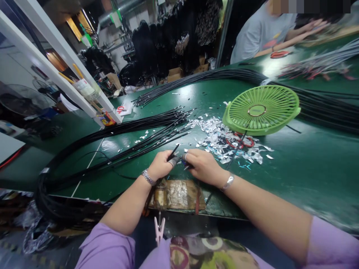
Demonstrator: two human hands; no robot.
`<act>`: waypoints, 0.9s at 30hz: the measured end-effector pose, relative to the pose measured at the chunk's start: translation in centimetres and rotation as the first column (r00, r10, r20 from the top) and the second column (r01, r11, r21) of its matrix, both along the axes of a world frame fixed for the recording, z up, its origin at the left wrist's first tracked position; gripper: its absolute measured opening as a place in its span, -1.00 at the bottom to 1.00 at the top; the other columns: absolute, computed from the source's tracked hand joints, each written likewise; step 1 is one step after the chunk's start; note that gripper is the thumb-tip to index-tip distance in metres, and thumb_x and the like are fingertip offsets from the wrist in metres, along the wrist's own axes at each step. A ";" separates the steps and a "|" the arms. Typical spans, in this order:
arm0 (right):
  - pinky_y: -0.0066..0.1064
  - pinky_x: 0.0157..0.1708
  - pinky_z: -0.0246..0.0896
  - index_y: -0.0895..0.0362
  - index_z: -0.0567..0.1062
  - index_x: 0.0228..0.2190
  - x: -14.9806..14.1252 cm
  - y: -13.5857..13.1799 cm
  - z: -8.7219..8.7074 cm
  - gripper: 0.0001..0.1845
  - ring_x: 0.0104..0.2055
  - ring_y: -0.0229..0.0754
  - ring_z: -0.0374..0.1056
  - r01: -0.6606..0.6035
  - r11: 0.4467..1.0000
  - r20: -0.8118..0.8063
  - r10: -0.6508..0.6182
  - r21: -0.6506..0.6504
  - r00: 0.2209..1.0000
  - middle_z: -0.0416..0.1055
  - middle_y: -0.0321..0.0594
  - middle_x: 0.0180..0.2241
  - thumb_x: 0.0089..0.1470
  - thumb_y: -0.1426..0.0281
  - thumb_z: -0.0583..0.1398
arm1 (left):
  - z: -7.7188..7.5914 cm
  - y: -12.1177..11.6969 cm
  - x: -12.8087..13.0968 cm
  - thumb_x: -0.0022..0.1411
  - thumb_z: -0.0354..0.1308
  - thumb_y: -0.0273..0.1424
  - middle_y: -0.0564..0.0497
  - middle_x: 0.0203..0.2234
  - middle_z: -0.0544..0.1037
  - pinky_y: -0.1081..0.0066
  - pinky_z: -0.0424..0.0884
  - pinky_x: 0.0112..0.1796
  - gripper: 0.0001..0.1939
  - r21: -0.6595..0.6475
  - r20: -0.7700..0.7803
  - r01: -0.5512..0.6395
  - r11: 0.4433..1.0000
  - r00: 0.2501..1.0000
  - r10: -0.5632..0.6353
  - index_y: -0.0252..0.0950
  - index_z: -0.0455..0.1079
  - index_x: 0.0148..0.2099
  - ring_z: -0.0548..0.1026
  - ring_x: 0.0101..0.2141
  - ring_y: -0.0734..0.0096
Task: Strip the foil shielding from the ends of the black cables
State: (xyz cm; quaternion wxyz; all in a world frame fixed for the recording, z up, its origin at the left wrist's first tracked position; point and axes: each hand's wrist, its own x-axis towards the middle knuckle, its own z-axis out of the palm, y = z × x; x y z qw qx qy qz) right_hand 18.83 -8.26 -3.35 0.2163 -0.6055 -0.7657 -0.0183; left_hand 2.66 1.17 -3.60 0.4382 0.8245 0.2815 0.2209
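Note:
My left hand [162, 164] is closed around a thin black cable [174, 150], whose end sticks up past the thumb. Close beside it, my right hand [200, 164] has its fingers curled in a pinch. A dark object with a pale tip shows at those fingers, too small and covered to name. Grey coverings wrap some fingertips on both hands. To the left lies a bundle of black cables [146, 123], its ends fanned towards my hands. Below my hands, a tape-covered block [181, 192] sits at the table edge.
White scraps [214, 132] and red-handled scissors [248, 142] lie by a green fan [260, 108]. Another black cable bundle [213, 74] curves across the back. A person in a grey shirt [255, 30] works at far right. White posts [61, 48] stand at left.

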 end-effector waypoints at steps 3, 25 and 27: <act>-0.39 -0.41 -0.03 0.10 0.37 -0.51 0.1 0.1 -0.2 -0.86 -0.40 -0.18 0.23 -0.022 0.999 -0.047 0.020 -0.042 0.999 0.37 -0.20 -0.47 -0.11 0.58 0.12 | 0.0 0.0 -0.1 0.16 0.15 -0.30 0.07 -0.53 0.46 0.47 0.32 -0.39 -0.79 0.006 0.012 -0.026 1.000 1.000 0.026 -0.37 0.41 -0.39 0.34 -0.47 0.46; -0.40 -0.49 -0.07 0.06 0.13 -0.66 -0.5 0.8 -0.1 -0.78 -0.54 -0.27 0.04 0.071 0.985 -0.611 -0.153 -0.157 0.777 0.11 -0.37 -0.65 -0.14 0.39 0.10 | -0.1 0.1 -0.1 0.18 0.12 -0.31 0.07 -0.56 0.41 0.48 0.25 -0.43 -0.79 0.103 -0.075 -0.008 0.995 0.997 0.016 -0.35 0.35 -0.42 0.31 -0.48 0.47; -0.40 -0.49 -0.09 0.06 0.09 -0.66 -0.1 0.7 0.1 -0.76 -0.54 -0.27 0.03 0.034 0.992 -0.517 -0.094 -0.123 0.851 0.10 -0.37 -0.66 -0.14 0.43 0.09 | -0.1 0.1 -0.2 0.18 0.11 -0.31 0.09 -0.58 0.39 0.50 0.24 -0.45 -0.78 0.103 -0.064 -0.024 0.994 0.997 0.031 -0.35 0.34 -0.43 0.30 -0.49 0.48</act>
